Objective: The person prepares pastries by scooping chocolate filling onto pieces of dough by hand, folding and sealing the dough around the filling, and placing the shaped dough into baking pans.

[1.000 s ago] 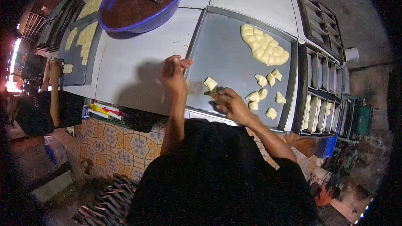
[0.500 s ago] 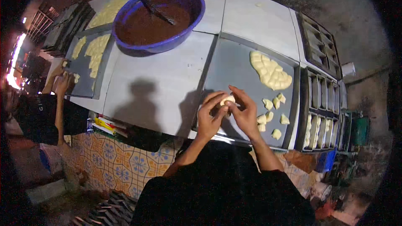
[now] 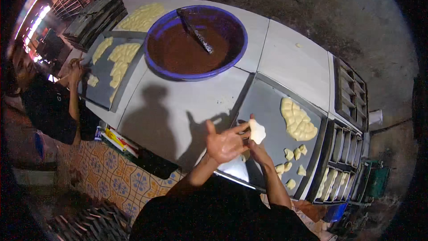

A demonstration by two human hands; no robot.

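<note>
My left hand (image 3: 225, 145) is palm up with fingers spread, its fingertips at a flattened white dough piece (image 3: 257, 131). Behind that piece my right hand (image 3: 257, 151) grips it, its fingers partly hidden. Both are over a grey metal tray (image 3: 263, 100) holding a large mass of portioned dough (image 3: 298, 118) and several loose dough pieces (image 3: 289, 154) on its right side.
A blue basin (image 3: 196, 71) holds brown filling and a dark utensil. A co-worker (image 3: 47, 102) works at a left tray (image 3: 100, 76) with dough, beside stacked dark pans (image 3: 93, 20). Baking moulds (image 3: 350, 91) line the right edge; some lower ones (image 3: 330, 183) contain dough.
My hands took up a dough piece from the tray; since half a second ago the left has opened palm up and the piece is flattened. The view has shifted, showing more of the basin.
</note>
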